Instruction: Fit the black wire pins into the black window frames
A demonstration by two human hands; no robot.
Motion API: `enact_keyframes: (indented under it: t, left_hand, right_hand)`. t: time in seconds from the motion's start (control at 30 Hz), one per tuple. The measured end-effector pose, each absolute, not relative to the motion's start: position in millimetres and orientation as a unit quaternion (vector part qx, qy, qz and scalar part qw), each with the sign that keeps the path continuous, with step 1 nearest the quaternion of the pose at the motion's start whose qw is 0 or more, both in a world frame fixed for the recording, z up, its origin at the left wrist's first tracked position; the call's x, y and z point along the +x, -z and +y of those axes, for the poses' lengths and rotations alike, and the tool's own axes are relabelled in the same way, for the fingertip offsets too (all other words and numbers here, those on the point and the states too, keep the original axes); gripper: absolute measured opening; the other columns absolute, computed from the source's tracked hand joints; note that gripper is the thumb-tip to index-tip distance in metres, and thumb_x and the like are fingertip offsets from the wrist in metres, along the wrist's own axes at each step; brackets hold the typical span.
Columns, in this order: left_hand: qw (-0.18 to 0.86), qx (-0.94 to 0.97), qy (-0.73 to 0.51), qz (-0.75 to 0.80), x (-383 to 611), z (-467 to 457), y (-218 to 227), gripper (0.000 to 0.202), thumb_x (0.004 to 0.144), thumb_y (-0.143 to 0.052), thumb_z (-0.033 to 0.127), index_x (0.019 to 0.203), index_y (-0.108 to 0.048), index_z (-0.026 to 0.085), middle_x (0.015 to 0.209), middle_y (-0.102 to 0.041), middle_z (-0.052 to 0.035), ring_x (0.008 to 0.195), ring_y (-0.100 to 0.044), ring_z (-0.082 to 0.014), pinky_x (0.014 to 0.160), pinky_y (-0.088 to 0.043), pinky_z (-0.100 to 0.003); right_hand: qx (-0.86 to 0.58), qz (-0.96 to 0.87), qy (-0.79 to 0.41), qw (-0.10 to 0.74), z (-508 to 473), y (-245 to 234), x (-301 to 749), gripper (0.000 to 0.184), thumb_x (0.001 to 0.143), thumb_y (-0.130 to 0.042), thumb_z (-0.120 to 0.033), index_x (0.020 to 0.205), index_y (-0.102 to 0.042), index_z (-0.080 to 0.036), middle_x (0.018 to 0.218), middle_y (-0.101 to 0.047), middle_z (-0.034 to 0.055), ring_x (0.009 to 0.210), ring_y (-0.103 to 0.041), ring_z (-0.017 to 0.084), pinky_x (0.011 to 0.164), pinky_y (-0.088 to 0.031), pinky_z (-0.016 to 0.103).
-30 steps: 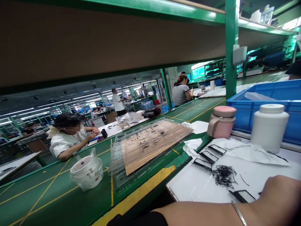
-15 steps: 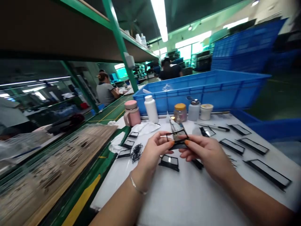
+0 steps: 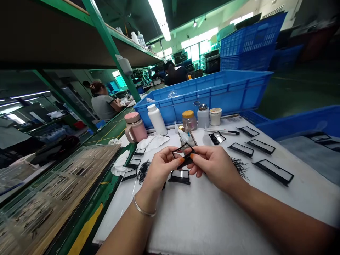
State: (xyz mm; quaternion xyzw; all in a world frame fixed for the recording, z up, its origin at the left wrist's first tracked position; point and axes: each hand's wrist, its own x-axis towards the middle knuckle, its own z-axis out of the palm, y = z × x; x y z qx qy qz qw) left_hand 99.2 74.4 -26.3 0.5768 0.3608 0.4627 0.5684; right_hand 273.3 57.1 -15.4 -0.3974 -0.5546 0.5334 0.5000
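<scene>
Head cam: L hand [image 3: 160, 168] and R hand [image 3: 215, 166] both closed in a fingertip pinch on a black rectangular frame [image 3: 185, 162], held up over the table btw the hands, tilted, not touching the table. Exact finger contact partly hidden by the fingers.

Below, on white work sheet [image 3: 212, 219]: black frame w/ clear window [image 3: 180, 177] just past the hands; tangle of fine black strips [image 3: 143, 171] by L hand; smaller tuft of black strips [image 3: 240, 167] right of R hand. 3 small frames [image 3: 134, 163] in a row at the sheet's left edge. More black frames [image 3: 273, 171] laid out on the right. Silver bangle [image 3: 145, 207] on L wrist.

Back of table, L to R: pink mug [image 3: 135, 127], white plastic bottle [image 3: 156, 119], jar w/ yellow lid [image 3: 189, 120], pump dispenser bottle [image 3: 203, 117], white tub [image 3: 215, 117], black-and-white pen [image 3: 223, 132]. White cloth [image 3: 152, 142] near the mug.

Behind: big blue crate [image 3: 204, 94], stacked blue crates [image 3: 247, 46]. Left: clear tray of small dark parts [image 3: 63, 187] on green bench. Co-worker in grey top [image 3: 102, 104] seated further along.
</scene>
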Motion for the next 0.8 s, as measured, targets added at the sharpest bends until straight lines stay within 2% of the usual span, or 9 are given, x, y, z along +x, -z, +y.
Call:
enact_keyframes:
  t: [0.2,0.6,0.8]
  left_hand:
    - [0.556,0.571,-0.477,0.370,100.3,76.0,26.8,0.025,0.074,-0.077,0.020,0.092,-0.062,0.013,0.077,-0.061,-0.0012,0.067,-0.057,-0.0089,0.060,-0.045,-0.017]
    - [0.530,0.587,-0.477,0.383,98.2,75.8,25.3,0.022,0.071,-0.079,0.019,0.084,-0.062,0.013,0.075,-0.064,-0.0010,0.067,-0.058,-0.0100,0.062,-0.046,-0.019]
    - [0.531,0.586,-0.483,0.376,98.5,75.1,24.8,0.021,0.072,-0.079,0.018,0.083,-0.062,0.012,0.075,-0.064,-0.0011,0.067,-0.058,-0.0094,0.062,-0.045,-0.018]
  right_hand:
    - [-0.393,-0.595,-0.489,0.502,55.0,17.5,272.7,0.025,0.081,-0.050,-0.013,0.094,-0.072,-0.010,0.060,-0.065,0.0010,0.054,-0.066,0.016,0.045,-0.049,0.017]
    - [-0.390,-0.649,-0.425,0.496,53.6,21.0,273.4,0.026,0.084,-0.050,-0.010,0.094,-0.073,-0.015,0.061,-0.065,-0.0008,0.058,-0.068,0.016,0.050,-0.051,0.018]
    - [-0.383,-0.642,-0.438,0.499,52.6,20.4,272.8,0.022,0.086,-0.051,-0.012,0.092,-0.072,-0.015,0.063,-0.066,-0.0002,0.059,-0.069,0.017,0.051,-0.052,0.018]
